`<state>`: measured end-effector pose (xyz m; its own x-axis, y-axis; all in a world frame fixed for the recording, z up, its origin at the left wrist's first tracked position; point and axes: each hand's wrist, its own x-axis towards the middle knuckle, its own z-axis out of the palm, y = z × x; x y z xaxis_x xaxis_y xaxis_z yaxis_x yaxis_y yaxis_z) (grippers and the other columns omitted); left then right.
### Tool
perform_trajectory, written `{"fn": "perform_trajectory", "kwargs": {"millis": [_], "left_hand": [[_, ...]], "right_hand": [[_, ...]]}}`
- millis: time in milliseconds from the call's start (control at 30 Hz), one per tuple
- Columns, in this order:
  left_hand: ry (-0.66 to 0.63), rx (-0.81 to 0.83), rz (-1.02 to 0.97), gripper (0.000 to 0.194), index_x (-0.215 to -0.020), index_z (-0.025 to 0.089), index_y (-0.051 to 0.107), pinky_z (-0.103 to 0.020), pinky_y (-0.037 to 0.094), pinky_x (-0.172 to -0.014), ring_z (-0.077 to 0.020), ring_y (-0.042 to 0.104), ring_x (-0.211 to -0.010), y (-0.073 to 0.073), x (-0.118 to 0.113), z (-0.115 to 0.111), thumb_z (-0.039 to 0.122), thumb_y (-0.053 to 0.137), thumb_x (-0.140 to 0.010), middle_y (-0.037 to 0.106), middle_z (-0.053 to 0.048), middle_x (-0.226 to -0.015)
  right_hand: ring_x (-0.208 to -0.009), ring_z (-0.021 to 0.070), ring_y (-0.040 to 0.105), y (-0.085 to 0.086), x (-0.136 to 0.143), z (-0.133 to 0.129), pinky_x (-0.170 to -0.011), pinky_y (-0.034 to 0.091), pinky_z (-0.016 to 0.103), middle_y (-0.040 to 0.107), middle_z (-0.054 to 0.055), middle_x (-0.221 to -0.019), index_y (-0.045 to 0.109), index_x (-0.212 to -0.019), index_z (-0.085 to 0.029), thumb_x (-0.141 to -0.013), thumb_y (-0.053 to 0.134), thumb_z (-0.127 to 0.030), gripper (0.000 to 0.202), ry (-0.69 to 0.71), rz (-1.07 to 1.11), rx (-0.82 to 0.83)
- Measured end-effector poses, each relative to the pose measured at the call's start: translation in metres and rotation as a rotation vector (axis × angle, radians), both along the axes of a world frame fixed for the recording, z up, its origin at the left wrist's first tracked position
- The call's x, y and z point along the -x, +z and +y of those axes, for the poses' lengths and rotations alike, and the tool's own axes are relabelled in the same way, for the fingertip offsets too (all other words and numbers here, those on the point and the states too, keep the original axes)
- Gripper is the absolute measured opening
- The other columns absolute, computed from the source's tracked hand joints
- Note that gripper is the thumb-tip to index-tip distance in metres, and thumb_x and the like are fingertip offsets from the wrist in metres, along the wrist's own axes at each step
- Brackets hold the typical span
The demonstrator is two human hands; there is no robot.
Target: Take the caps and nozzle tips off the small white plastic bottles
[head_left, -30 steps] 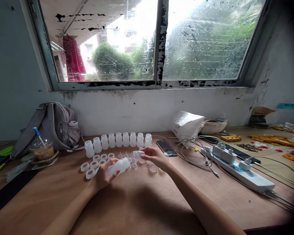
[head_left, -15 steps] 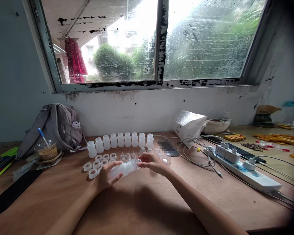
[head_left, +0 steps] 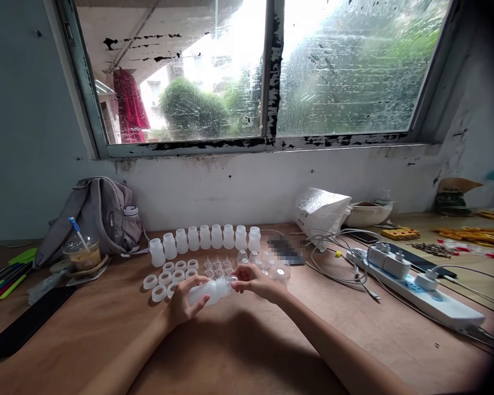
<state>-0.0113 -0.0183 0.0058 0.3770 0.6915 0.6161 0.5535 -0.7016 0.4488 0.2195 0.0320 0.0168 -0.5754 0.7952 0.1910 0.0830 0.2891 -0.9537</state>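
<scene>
A frosted white baby bottle [head_left: 208, 293] lies tilted nearly sideways above the table, its top end towards the right. My left hand [head_left: 184, 302] is wrapped around its body, thumb along the lower side. At the top end, my right hand [head_left: 257, 282] pinches a clear cap [head_left: 229, 279] with thumb and fingers. Whether the cap is fully seated on the bottle, I cannot tell. Behind my hands stand a row of frosted bottles [head_left: 205, 237], several white collar rings [head_left: 159, 293], clear teats [head_left: 217, 264] and clear domed caps [head_left: 280, 272].
To the left are a grey backpack [head_left: 94, 214], an iced drink cup [head_left: 82, 253] and a black mat [head_left: 28, 323]. On the right lie a white power strip [head_left: 448, 307], tangled cables [head_left: 333, 274] and a white bag [head_left: 323, 211]. A phone [head_left: 288, 253] rests behind the caps.
The whole view has shifted slightly. Both hands keep hold of the bottle and clear cap, a little lower in the picture, and the right fingers have moved slightly at the cap.
</scene>
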Motion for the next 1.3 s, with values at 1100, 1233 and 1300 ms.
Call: {"fn": "perform_trajectory", "kwargs": {"millis": [1100,1233,1300], "left_hand": [[0.546,0.103,-0.523,0.041,-0.1,0.018,0.046,-0.03,0.045,-0.071,-0.0197,0.058,-0.083,0.002,0.062,0.055,0.042,0.057,-0.068,0.059,-0.006,-0.092],[0.826,0.003,-0.557,0.048,-0.1,0.019,0.043,-0.031,0.046,-0.073,-0.0211,0.058,-0.085,-0.009,0.121,0.075,0.045,0.059,-0.063,0.059,-0.006,-0.092],[0.89,0.068,-0.511,0.052,-0.102,0.018,0.04,-0.031,0.046,-0.074,-0.0215,0.058,-0.086,-0.016,0.141,0.081,0.046,0.058,-0.063,0.058,-0.008,-0.094]], "right_hand": [[-0.053,0.0087,0.051,0.008,0.0,0.004,-0.049,0.043,0.024,0.055,0.004,-0.079,0.058,-0.086,-0.016,-0.072,0.055,-0.043,0.031,-0.266,0.333,0.152],[-0.051,0.0082,0.051,-0.004,0.008,0.003,-0.046,0.042,0.022,0.054,0.003,-0.075,0.057,-0.084,-0.015,-0.071,0.054,-0.045,0.033,-0.256,0.257,0.15],[-0.051,0.0079,0.051,-0.008,0.011,0.003,-0.044,0.041,0.021,0.054,0.002,-0.074,0.056,-0.084,-0.015,-0.07,0.055,-0.046,0.034,-0.245,0.226,0.149]]}}
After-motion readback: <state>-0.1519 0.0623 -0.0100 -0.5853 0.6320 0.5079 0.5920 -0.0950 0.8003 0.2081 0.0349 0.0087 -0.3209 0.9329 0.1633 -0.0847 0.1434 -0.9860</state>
